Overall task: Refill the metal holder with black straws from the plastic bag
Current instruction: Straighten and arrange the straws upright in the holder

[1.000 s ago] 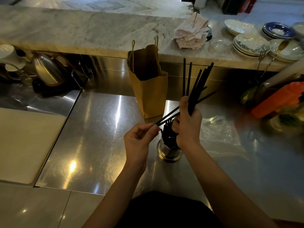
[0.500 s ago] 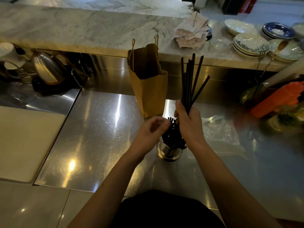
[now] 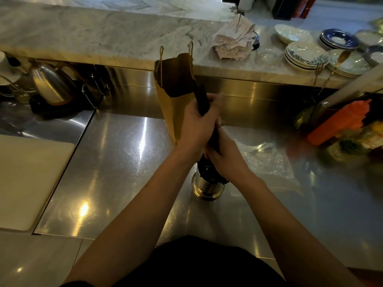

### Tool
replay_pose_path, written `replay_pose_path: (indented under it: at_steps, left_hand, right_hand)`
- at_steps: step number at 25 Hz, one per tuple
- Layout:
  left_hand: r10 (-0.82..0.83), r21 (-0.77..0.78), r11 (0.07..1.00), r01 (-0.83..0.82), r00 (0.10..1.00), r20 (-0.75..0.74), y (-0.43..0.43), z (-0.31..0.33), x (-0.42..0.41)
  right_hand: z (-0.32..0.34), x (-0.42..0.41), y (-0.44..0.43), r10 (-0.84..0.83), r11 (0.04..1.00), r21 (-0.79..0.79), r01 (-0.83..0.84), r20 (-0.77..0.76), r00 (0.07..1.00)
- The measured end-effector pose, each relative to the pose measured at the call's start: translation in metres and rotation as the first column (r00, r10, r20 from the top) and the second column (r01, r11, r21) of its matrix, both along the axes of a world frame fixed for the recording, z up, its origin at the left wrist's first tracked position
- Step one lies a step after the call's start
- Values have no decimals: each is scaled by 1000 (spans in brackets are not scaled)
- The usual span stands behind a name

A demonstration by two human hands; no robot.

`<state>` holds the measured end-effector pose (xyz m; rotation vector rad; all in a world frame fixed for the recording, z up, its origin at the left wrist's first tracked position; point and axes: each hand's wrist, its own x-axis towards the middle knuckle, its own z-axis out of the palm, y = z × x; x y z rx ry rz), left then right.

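Since a moment ago both of my hands have closed round the bundle of black straws (image 3: 202, 98), which stood fanned out above my right hand alone. Now my left hand (image 3: 195, 125) is wrapped tight about the upper part of the bundle, its fingers curled shut on it, and my right hand (image 3: 226, 156) grips the same bundle lower down, also fully closed. Only a short dark stretch of the straws shows above my left hand, in front of the brown paper bag (image 3: 174, 94). Just below my right hand stands the metal holder (image 3: 207, 188) on the steel surface (image 3: 124, 162), with more black straws already in it. To the right of the holder lies the clear plastic bag (image 3: 267, 162), flat and crumpled on the surface
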<state>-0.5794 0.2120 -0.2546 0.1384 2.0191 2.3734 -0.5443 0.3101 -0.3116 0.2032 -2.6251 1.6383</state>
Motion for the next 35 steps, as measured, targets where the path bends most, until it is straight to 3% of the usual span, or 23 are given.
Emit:
replay_pose_path:
  at_steps: [2, 6, 11, 13, 18, 24, 28, 31, 35]
  left_hand:
    - [10, 72, 997, -10, 1000, 5, 7, 8, 1]
    - [-92, -15, 996, 91, 991, -100, 22, 15, 6]
    - [-130, -58, 991, 122, 979, -157, 20, 11, 9]
    - [-107, 16, 994, 110, 984, -146, 12, 4, 7]
    - [-25, 251, 967, 33, 999, -33, -9, -11, -1]
    - [107, 340, 935, -101, 994, 2, -21, -19, -5]
    - [70, 406, 913, -20, 992, -108, -26, -2, -23]
    - [64, 344, 939, -20, 991, -119, -23, -4, -23]
    - [88, 119, 990, -79, 994, -71, -5, -29, -2]
  right_hand:
    - [4, 0, 1, 8, 998, -62, -7, 12, 1000]
    - [12, -4, 1, -82, 975, -202, 93, 61, 995]
    - [20, -5, -4, 0, 986, -167, 16, 94, 996]
    - [20, -8, 2, 87, 990, -123, -72, 117, 989]
    - [16, -5, 27, 204, 940, -314, -130, 216, 955]
    - [5, 8, 55, -78, 876, -453, 168, 210, 975]
    - [-5, 17, 56, -124, 868, -444, 222, 239, 963]
    - [-12, 21, 55, -146, 862, -440, 253, 263, 954]
    - [-18, 26, 55, -159, 857, -437, 274, 282, 946]
